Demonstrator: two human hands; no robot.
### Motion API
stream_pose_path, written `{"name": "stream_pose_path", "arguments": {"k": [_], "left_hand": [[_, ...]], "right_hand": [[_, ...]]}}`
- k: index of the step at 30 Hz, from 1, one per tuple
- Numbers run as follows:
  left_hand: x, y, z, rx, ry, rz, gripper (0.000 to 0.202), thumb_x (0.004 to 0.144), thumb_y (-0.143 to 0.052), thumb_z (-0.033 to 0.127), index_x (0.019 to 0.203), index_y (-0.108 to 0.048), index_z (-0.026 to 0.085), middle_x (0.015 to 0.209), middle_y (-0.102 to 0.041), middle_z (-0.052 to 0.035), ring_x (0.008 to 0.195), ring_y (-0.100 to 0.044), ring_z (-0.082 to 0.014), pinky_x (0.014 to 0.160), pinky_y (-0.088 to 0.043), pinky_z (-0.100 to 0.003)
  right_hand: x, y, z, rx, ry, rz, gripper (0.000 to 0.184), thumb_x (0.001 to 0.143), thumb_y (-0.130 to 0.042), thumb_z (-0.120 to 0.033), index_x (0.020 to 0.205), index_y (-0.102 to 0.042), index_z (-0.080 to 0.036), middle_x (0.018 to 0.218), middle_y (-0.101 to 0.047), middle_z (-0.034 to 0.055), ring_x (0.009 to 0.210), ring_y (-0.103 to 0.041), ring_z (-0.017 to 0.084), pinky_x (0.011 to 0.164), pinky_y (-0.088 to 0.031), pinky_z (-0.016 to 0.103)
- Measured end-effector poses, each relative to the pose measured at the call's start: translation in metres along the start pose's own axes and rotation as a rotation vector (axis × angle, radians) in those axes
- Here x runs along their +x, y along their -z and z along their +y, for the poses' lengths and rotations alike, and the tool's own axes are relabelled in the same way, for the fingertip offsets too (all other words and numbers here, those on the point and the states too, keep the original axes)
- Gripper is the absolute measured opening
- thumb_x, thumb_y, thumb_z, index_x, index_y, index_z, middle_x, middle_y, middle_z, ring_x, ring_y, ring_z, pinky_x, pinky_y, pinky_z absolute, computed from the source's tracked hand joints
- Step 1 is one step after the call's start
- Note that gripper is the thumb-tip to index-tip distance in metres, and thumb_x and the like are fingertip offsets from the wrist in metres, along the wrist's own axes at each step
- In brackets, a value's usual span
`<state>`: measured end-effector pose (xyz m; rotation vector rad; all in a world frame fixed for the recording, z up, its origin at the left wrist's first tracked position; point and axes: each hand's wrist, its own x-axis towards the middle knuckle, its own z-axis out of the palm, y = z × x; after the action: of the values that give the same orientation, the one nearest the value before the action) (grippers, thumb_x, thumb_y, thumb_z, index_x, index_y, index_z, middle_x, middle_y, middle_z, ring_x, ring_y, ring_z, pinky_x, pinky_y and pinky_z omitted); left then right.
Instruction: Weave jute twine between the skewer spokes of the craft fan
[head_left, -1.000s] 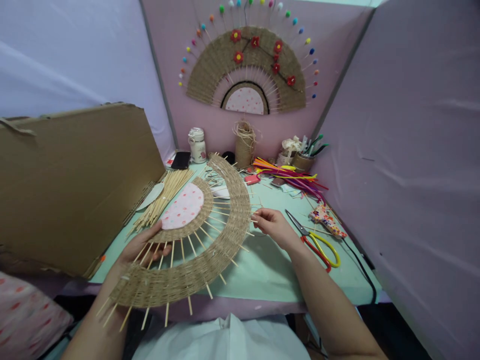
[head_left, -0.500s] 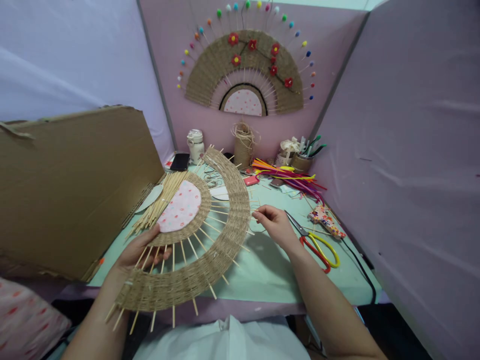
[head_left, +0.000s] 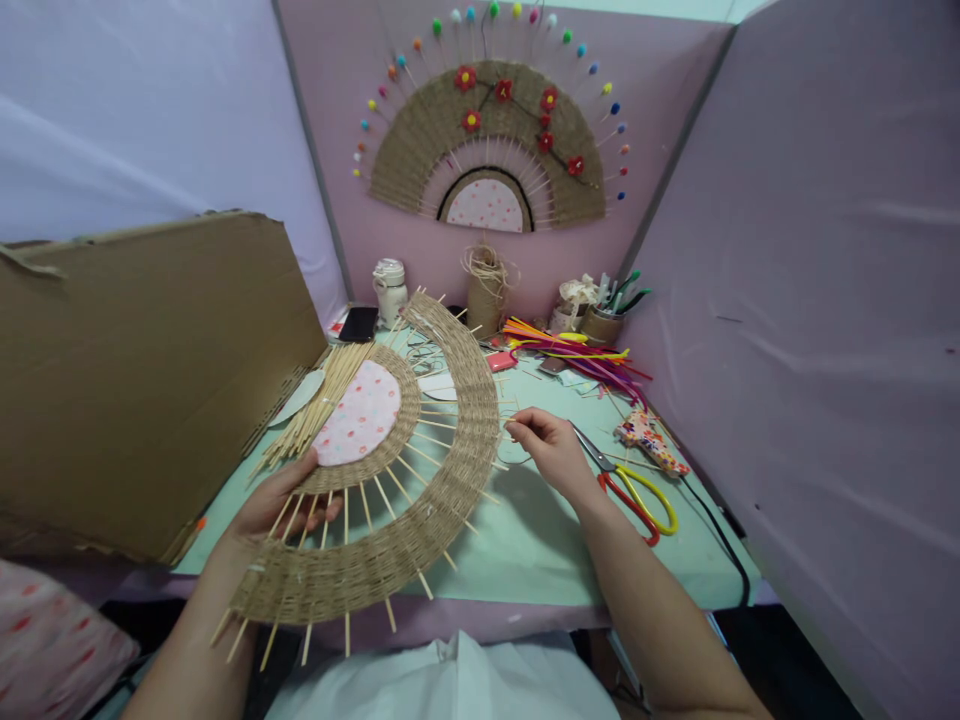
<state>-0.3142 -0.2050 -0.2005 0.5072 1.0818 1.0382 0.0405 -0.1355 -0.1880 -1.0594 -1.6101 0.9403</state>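
I hold a half-round woven fan [head_left: 450, 470] of jute cord on wooden sticks, with a pink dotted centre [head_left: 358, 414], above the green table [head_left: 540, 545]. My left hand [head_left: 277, 505] grips it from below near the centre, with fingers showing between the sticks. My right hand [head_left: 546, 445] sits at the fan's right edge with its fingers pinched on a thin strand or stick end that is too fine to name.
A cardboard sheet [head_left: 142, 370] leans at the left, with loose sticks [head_left: 322, 400] beside it. Red-and-yellow scissors [head_left: 634, 490], coloured pipe cleaners [head_left: 577, 352], a twine spool [head_left: 486, 285], a jar [head_left: 390, 288], a phone [head_left: 360, 322] and a finished fan [head_left: 491, 150] on the wall lie beyond.
The fan has turned slightly, its upper end rising toward the back. My right hand has shifted a little left toward the fan's edge.
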Motion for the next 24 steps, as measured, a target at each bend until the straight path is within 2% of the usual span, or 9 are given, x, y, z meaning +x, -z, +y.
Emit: {"name": "stream_pose_path", "arguments": {"k": [3,7,10,15,21,24], "left_hand": [[-0.003,-0.004,0.002,0.158,-0.072,-0.021,0.026,0.094,-0.040,0.022,0.094,-0.063,0.008,0.054,-0.065,-0.0072,0.039,-0.058,-0.0150,0.033,-0.043,-0.018],[-0.004,-0.006,0.002,0.212,-0.103,-0.012,0.031,0.096,-0.035,0.021,0.097,-0.062,0.008,0.055,-0.065,-0.0066,0.039,-0.057,-0.0134,0.033,-0.042,-0.017],[-0.004,-0.007,0.002,0.208,-0.114,-0.013,0.028,0.095,-0.037,0.020,0.099,-0.062,0.007,0.055,-0.064,-0.0067,0.039,-0.057,-0.0136,0.033,-0.043,-0.018],[-0.007,-0.013,0.002,0.164,-0.098,0.019,0.023,0.094,-0.041,0.019,0.091,-0.061,0.008,0.052,-0.062,-0.0056,0.038,-0.056,-0.0142,0.030,-0.040,-0.018],[-0.008,-0.016,0.002,0.128,-0.129,0.089,0.019,0.092,-0.042,0.012,0.090,-0.060,0.010,0.054,-0.063,-0.0021,0.042,-0.059,-0.0113,0.043,-0.051,-0.018],[-0.008,-0.016,0.003,0.138,-0.115,0.095,0.017,0.092,-0.045,0.013,0.086,-0.061,0.010,0.054,-0.063,-0.0032,0.041,-0.059,-0.0114,0.042,-0.051,-0.018]], "right_hand": [[0.000,0.000,-0.001,-0.016,0.016,-0.012,0.021,0.082,-0.059,-0.037,0.079,-0.064,-0.017,0.067,-0.060,0.0006,0.059,-0.049,0.012,0.055,-0.038,0.024],[-0.001,0.000,-0.003,-0.124,0.113,0.038,0.019,0.084,-0.057,-0.035,0.080,-0.065,-0.018,0.071,-0.063,0.0026,0.062,-0.052,0.013,0.057,-0.040,0.025],[-0.001,0.000,-0.003,-0.207,0.173,0.086,0.020,0.085,-0.057,-0.035,0.078,-0.065,-0.018,0.072,-0.064,0.0031,0.062,-0.053,0.014,0.058,-0.040,0.025],[0.000,0.003,0.001,-0.261,0.206,0.119,0.022,0.086,-0.056,-0.036,0.077,-0.064,-0.018,0.069,-0.062,0.0023,0.061,-0.053,0.014,0.058,-0.040,0.026],[-0.001,0.006,-0.001,-0.274,0.213,0.148,0.025,0.085,-0.058,-0.040,0.074,-0.064,-0.018,0.068,-0.061,0.0022,0.059,-0.051,0.013,0.057,-0.039,0.026],[-0.002,0.007,-0.002,-0.267,0.214,0.160,0.025,0.084,-0.060,-0.040,0.072,-0.063,-0.018,0.067,-0.061,0.0019,0.058,-0.050,0.013,0.057,-0.039,0.026]]}}
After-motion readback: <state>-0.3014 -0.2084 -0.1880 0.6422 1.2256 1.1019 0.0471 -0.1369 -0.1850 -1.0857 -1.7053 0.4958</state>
